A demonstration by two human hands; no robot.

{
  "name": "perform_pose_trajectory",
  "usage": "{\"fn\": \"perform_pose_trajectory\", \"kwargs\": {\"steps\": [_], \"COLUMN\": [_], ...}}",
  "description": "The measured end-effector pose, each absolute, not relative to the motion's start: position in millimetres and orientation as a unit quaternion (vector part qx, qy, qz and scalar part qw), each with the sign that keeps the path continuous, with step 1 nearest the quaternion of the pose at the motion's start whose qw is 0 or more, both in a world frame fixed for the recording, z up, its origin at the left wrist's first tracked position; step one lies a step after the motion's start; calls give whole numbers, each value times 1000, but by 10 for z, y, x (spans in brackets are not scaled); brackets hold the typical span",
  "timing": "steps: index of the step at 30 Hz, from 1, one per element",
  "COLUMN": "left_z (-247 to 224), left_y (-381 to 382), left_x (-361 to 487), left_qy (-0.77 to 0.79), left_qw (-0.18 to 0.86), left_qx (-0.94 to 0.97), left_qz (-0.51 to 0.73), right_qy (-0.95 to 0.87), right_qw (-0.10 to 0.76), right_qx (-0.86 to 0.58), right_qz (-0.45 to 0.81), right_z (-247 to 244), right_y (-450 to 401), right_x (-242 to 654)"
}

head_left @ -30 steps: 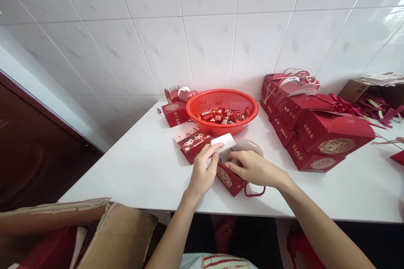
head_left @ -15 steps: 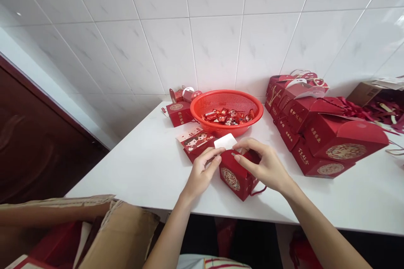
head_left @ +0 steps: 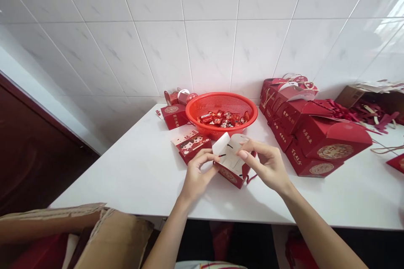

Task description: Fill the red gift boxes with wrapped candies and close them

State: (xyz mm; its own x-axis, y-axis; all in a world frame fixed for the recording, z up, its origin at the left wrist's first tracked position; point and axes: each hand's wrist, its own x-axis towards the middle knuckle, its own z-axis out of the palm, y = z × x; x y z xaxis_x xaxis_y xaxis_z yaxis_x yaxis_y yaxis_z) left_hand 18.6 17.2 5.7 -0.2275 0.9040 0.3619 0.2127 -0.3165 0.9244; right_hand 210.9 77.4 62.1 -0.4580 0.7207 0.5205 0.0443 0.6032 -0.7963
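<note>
Head cam, the only view here, with the clock dial centred on the little box and 12 towards the wall. The thing being handled is an open red box (head_left: 229,175) sitting on the white table (head_left: 142,172), right in front of the wearer, pale inside with a white flap (head_left: 221,143) sticking up around 11.

The hands are apart, one on each side. Left hand (head_left: 197,174) is at about 8, thumb and fingers pinching the box's left edge. Right hand (head_left: 268,166) is at about 3, thumb and index curled close together over the opening near the far flap. Can't tell if they're actually gripping anything. There's also a dark red cord (head_left: 251,178) hanging out around 4.

A red plastic basket (head_left: 222,101) with wrapped candies (head_left: 224,119) in it is at 12, just behind the box. A red box with cartoon faces (head_left: 193,143) lies at 10, right beside it. Big stack of finished-looking red boxes (head_left: 318,134) at 2, and a cardboard carton (head_left: 118,235) down at 8.
</note>
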Motion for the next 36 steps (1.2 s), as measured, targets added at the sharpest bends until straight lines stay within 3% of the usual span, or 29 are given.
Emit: {"fn": "perform_pose_trajectory", "kwargs": {"steps": [9, 16, 22, 29, 36], "left_z": [171, 169, 92, 150, 674], "left_y": [153, 150, 149, 300, 343], "left_x": [132, -36, -100, -137, -349], "left_qy": [590, 546, 553, 606, 626], "left_qw": [244, 378, 437, 318, 194], "left_qx": [513, 532, 538, 601, 657], "left_qz": [574, 526, 462, 412, 372], "right_qy": [-800, -868, -831, -814, -802], "right_qw": [436, 303, 304, 364, 455], "right_qx": [-225, -271, -301, -323, -294], "right_qz": [345, 285, 357, 318, 252], "right_z": [567, 469, 185, 32, 456], "right_y": [806, 868, 927, 1000, 1183], "right_x": [2203, 2552, 2520, 2308, 2439]}}
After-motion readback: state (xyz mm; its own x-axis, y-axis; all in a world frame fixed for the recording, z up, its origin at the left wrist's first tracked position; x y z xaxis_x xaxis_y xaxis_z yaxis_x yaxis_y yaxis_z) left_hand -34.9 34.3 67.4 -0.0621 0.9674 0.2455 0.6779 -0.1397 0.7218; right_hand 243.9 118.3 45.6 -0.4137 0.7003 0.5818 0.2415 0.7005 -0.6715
